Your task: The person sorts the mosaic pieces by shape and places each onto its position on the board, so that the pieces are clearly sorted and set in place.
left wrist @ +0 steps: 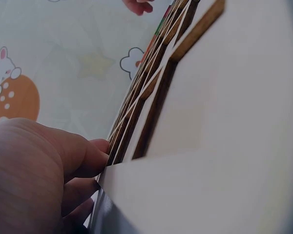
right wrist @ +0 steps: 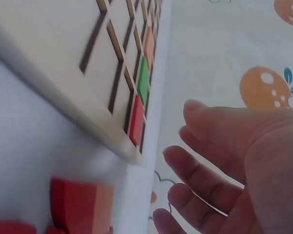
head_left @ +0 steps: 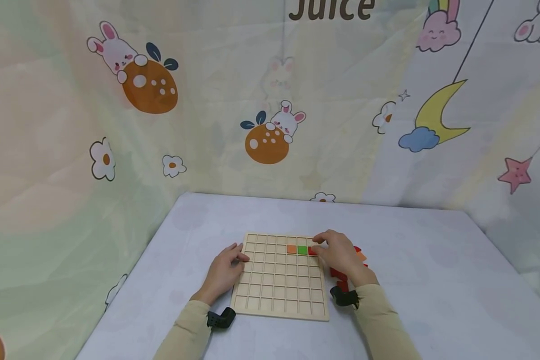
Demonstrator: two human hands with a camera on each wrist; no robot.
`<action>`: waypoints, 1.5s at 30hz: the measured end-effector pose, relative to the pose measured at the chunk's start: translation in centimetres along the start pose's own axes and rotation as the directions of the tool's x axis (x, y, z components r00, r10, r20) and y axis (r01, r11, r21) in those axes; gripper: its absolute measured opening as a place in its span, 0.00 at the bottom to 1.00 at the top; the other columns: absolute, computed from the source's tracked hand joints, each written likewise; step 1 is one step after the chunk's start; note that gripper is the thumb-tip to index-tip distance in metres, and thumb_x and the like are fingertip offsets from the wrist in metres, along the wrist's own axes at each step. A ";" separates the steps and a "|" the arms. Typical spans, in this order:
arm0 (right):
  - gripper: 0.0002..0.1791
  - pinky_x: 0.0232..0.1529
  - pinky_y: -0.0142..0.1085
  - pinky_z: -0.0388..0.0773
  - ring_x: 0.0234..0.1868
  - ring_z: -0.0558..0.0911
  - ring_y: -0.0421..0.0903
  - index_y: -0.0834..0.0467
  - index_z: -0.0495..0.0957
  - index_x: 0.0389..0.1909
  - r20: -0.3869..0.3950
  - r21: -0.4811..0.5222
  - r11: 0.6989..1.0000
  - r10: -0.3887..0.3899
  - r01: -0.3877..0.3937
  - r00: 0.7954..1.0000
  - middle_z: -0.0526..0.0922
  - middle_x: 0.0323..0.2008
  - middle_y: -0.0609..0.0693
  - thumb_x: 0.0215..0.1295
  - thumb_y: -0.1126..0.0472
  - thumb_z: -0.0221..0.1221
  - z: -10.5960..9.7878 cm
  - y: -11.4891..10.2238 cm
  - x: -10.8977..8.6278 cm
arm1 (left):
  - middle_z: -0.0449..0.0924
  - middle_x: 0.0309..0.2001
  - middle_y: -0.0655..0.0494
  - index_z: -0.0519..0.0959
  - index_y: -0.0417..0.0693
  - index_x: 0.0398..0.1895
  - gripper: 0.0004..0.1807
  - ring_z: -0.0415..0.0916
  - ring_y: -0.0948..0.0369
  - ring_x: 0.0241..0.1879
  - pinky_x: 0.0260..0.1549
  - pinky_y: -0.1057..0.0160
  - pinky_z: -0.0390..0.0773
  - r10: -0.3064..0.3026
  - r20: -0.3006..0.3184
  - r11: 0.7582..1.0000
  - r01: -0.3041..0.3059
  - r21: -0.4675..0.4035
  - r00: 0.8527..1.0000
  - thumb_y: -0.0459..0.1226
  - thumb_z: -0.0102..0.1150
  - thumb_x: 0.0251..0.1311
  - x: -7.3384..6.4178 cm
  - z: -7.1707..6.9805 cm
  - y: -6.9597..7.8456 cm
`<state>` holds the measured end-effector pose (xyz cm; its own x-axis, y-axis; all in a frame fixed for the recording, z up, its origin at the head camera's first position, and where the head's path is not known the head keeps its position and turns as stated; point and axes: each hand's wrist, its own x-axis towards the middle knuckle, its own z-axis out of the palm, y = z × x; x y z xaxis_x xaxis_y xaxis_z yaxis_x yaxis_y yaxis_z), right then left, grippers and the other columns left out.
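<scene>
1. The left hand (head_left: 222, 274), its fingers loosely bent, touched the board's left edge.
2. The right hand (head_left: 339, 255) hovered by the far right corner, thumb and fingers spread apart, gripping nothing.
3. The board (head_left: 279, 291) lay flat between them.
4. Near its far edge sat orange (head_left: 291, 249), green (head_left: 302, 250) and red (right wrist: 136, 119) tiles, side by side, red rightmost.
5. Red and orange pieces (right wrist: 80, 202) lay right of the board on the white table (head_left: 432, 265).
</scene>
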<state>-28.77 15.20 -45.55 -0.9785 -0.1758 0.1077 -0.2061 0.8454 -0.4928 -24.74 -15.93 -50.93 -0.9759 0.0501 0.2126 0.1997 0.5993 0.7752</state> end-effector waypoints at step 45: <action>0.17 0.38 0.40 0.79 0.42 0.75 0.51 0.61 0.81 0.49 0.230 0.051 0.992 0.101 -0.115 0.968 0.81 0.42 0.55 0.60 0.61 0.65 -5.1 7.5 -1.9 | 0.70 0.67 0.48 0.84 0.56 0.34 0.09 0.58 0.49 0.72 0.68 0.41 0.58 0.009 0.016 1.000 -0.009 0.003 1.000 0.31 0.58 0.61 0.2 -0.1 -0.3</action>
<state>-28.43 24.49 -45.04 -0.9690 -0.2010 -0.1436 -0.0921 0.8333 -0.5451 -24.96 -16.21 -51.07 -0.9753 0.0680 0.2102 0.2082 0.6016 0.7712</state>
